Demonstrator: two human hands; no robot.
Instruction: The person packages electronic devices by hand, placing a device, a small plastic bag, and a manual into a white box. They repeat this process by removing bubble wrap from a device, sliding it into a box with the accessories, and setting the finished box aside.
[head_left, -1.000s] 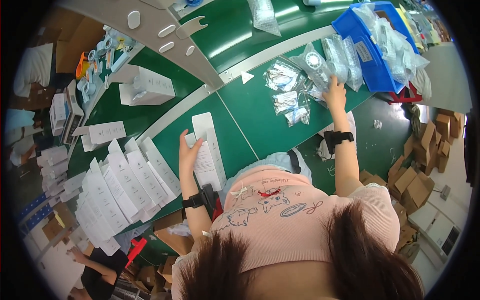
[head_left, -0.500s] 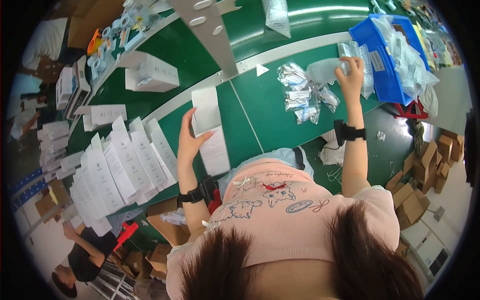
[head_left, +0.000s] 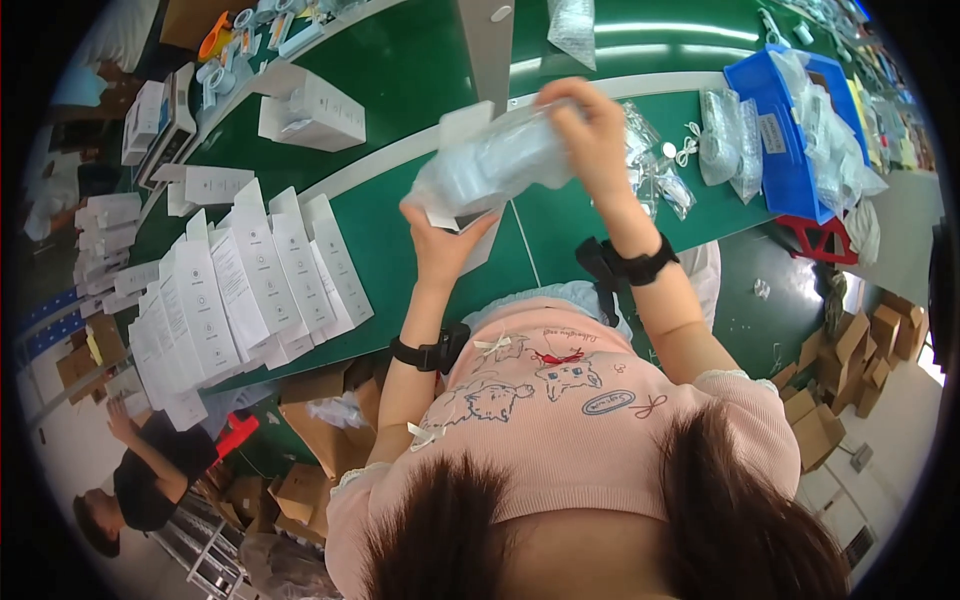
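Observation:
A bubble-wrapped, pale item [head_left: 500,160] is pinched at its right end by my right hand [head_left: 592,135], slightly blurred. It lies slantwise over the mouth of an open white box [head_left: 482,252] and hides most of it. Low on the box's left side, my left hand [head_left: 445,245] grips with thumb and fingers apart around it; the wrapped item touches or nearly touches this hand. How far the item reaches into the box, I cannot tell. Right of my right hand lie small clear bags of parts [head_left: 672,190] and a coiled white cable [head_left: 688,145].
Several open white boxes [head_left: 230,290] stand in a row at the left. Beyond them is another filled white box [head_left: 312,108]. A blue bin [head_left: 785,150] of bubble-wrapped items sits at the right, beside bubble-wrap pouches [head_left: 730,140]. A metal post [head_left: 492,60] rises behind the box.
My right hand has carried the bubble-wrapped item leftward from the small bags to the white box. My left hand has moved right with the box, which is now tilted.

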